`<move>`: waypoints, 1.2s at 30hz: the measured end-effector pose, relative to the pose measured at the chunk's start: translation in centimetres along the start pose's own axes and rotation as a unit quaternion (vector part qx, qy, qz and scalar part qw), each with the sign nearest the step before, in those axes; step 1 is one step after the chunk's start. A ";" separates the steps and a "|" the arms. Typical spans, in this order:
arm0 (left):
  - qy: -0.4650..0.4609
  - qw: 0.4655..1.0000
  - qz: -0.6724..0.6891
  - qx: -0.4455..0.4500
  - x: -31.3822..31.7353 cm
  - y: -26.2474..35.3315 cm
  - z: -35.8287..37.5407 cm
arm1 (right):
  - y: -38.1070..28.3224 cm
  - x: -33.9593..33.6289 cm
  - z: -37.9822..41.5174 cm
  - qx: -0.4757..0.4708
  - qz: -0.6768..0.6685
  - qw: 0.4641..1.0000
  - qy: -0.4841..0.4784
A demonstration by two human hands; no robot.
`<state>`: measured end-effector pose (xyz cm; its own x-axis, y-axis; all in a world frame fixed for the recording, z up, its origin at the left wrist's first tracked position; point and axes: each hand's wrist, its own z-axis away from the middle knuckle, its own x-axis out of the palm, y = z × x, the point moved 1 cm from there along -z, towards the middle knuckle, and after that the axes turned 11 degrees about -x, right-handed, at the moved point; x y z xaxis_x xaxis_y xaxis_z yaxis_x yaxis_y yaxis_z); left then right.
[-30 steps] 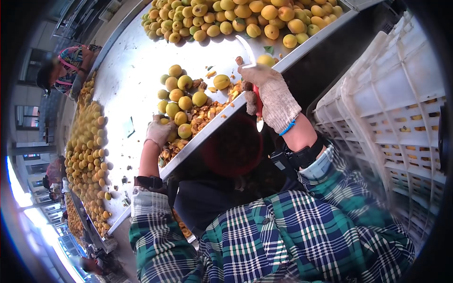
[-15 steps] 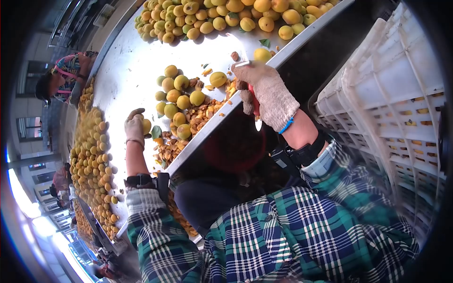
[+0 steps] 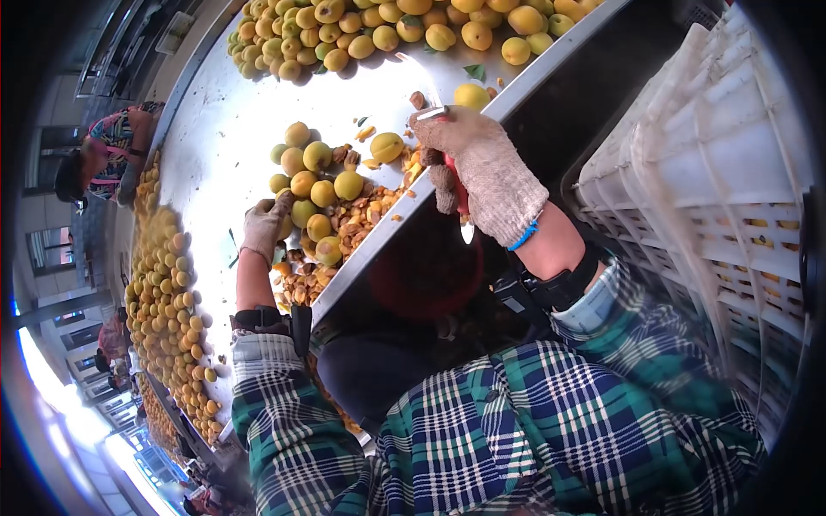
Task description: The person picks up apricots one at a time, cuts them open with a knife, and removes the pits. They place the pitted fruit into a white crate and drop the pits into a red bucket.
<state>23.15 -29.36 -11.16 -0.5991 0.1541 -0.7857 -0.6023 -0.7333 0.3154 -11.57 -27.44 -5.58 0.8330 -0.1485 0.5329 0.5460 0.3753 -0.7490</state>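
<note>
My left hand (image 3: 265, 225), in a pale glove, is at the left edge of a small group of apricots (image 3: 303, 183) on the metal table. Its fingers are curled around an apricot (image 3: 286, 227), which they partly hide. In its knitted, stained glove, my right hand (image 3: 482, 163) is closed on a red-handled tool (image 3: 462, 199). Metal shows at both ends of that tool, but the glove hides its exact kind. Stones and cut apricot pieces (image 3: 366, 215) lie along the table's near edge, between my hands. A lone apricot (image 3: 471, 95) sits just beyond my right hand.
A large heap of apricots (image 3: 387, 36) covers the far end of the metal table (image 3: 224, 112), and another heap (image 3: 168, 292) runs along the left. White plastic crates (image 3: 688, 163) stand at the right. A person (image 3: 107, 155) is across the table.
My left hand has moved slightly up and right, against the small apricot group, and its fingers now cover more of the apricot. My right hand keeps the same grip on the tool.
</note>
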 end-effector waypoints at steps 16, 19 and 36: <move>-0.017 0.831 0.552 0.070 -8.1 -16.8 10.7 | 1.6 -0.2 -0.2 -0.053 0.026 0.998 0.013; 0.037 0.820 0.570 -0.019 -10.2 -26.6 19.1 | 2.8 -0.7 -1.4 -0.047 0.025 0.998 -0.031; 0.230 0.614 0.497 -0.569 8.0 -60.4 27.7 | 3.3 -4.7 -6.0 -0.160 0.097 0.982 0.001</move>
<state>40.18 34.52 -21.74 -0.0024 -0.7549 -0.6559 0.8549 -0.3418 0.3903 -13.16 -31.02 -12.89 0.9244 -0.1048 0.3667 0.3761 0.0905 -0.9222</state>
